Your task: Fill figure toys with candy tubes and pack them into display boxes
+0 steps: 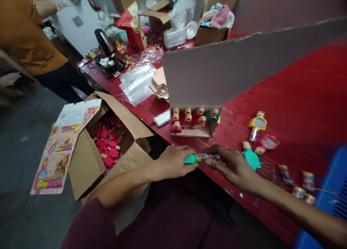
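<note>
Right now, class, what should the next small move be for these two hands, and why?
Probably press the tube into the teal toy: the left hand holds the toy, the right hand the tube, their ends meet, and the yellow toy nearby has a similar tube at its base.

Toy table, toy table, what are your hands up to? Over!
Left hand gripping teal piece. Right hand pinching labelled tube. Tube in line with piece. Teal bear-topped toy close by that hand.

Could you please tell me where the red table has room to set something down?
The widest bare patch of red table lies beyond the yellow toy, bordered by the raised cardboard flap. A smaller one separates that toy from the display box. It is crowded near the kettle.
</note>
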The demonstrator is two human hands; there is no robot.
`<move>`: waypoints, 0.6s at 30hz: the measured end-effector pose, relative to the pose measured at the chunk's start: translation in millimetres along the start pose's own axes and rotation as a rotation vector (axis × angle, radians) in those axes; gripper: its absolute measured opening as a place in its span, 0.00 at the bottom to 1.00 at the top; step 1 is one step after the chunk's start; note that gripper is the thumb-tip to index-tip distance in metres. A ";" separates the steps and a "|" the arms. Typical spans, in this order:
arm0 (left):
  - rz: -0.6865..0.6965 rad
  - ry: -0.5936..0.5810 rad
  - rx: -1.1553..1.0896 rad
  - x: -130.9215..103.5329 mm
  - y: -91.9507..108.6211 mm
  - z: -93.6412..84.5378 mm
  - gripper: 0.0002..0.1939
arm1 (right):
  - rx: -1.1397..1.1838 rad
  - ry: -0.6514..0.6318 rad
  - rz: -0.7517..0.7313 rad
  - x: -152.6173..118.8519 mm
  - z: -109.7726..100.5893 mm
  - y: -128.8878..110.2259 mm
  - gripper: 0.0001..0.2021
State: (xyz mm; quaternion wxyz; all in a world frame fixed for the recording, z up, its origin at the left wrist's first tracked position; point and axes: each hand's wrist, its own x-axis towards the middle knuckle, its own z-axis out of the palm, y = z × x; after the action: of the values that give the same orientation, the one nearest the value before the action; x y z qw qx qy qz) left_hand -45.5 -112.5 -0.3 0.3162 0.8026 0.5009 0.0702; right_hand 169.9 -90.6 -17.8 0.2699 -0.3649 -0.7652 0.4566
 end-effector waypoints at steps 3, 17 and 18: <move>-0.003 -0.017 0.158 -1.1 -0.3 5.2 0.15 | 0.122 -0.015 0.241 -2.4 8.3 3.5 0.19; -0.005 -0.040 -0.054 1.9 -4.5 0.1 0.16 | 0.076 -0.039 0.198 -2.5 4.6 5.5 0.21; -0.016 -0.034 0.015 0.8 -1.7 1.4 0.17 | 0.060 -0.029 0.211 -3.3 5.9 6.0 0.21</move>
State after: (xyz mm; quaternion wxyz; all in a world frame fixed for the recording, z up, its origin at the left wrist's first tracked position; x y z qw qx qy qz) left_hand -45.8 -112.0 -2.5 0.3191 0.8020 0.5024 0.0504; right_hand 169.3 -94.3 -26.0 0.2200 -0.4287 -0.7124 0.5102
